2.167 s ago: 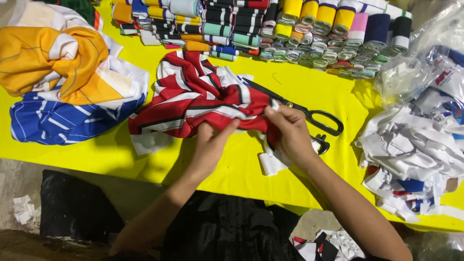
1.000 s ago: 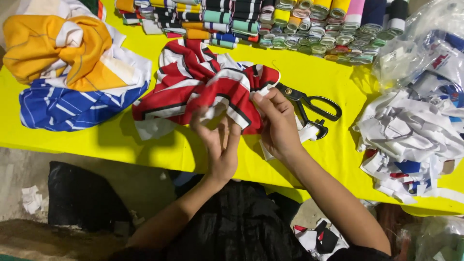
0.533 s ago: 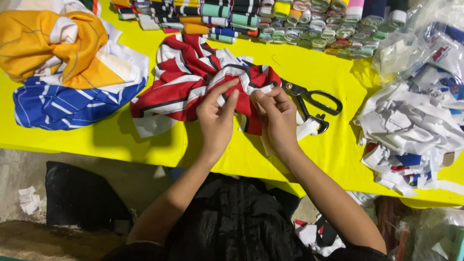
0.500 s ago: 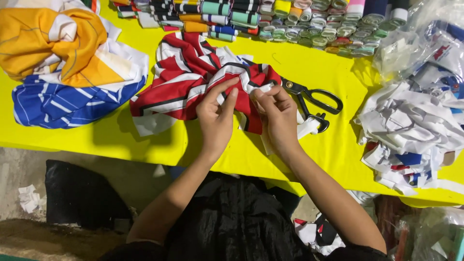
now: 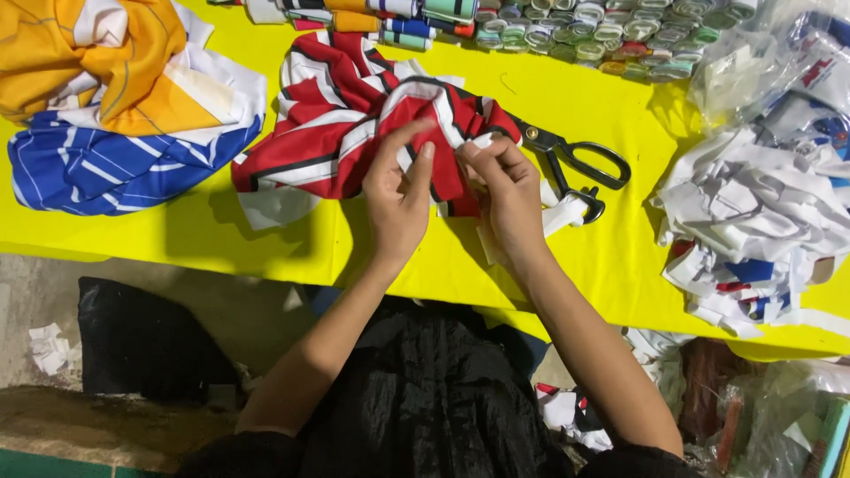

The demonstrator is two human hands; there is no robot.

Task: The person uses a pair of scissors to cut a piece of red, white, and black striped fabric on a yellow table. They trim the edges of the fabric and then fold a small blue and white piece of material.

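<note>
left hand point(image 5: 396, 199) now grips red cloth point(image 5: 345, 133)

One scissors point(image 5: 567, 164) (two hands point(image 5: 398, 199)).

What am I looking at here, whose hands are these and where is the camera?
The one picture comes from a camera worn on a person's head, looking down at their own two bare hands. No machine is involved. The left hand and the right hand both pinch the near edge of a crumpled red, white and black striped cloth that lies on a yellow table. Just right of the hands lie black-handled scissors. To the left sits a heap of orange, white and blue cloth. On the right is a pile of mostly white fabric scraps. Along the far edge runs a row of rolled striped cloth strips.
</note>
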